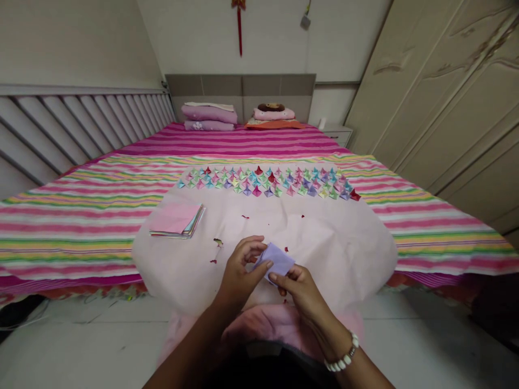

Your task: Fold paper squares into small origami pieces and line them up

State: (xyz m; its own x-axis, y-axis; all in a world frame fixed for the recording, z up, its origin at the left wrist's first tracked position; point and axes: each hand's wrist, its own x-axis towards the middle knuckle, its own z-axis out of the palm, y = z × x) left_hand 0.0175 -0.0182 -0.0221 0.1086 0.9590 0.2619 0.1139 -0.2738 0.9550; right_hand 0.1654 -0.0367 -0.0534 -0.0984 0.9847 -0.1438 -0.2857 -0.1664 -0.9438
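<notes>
Between my hands is a small folded piece of purple origami paper (pixel 279 260), tilted above the pale cloth. My left hand (pixel 247 265) pinches its left side, with the thumb lying over the front. At the lower right edge, my right hand (pixel 298 286) grips the paper between thumb and fingers. Some fingertips are hidden behind the sheet. To the left lies a stack of coloured paper (pixel 174 219) with a pink sheet on top. Rows of small folded paper pieces (pixel 267 182) in many colours line the far part of the cloth.
A pale pink cloth (pixel 344 248) covers the near part of the striped bed (pixel 430 232). Small red paper scraps (pixel 245 217) are scattered on it. Folded bedding (pixel 210 116) rests by the headboard (pixel 279 86). A wardrobe (pixel 454 108) stands right, a slatted rail (pixel 81 119) left.
</notes>
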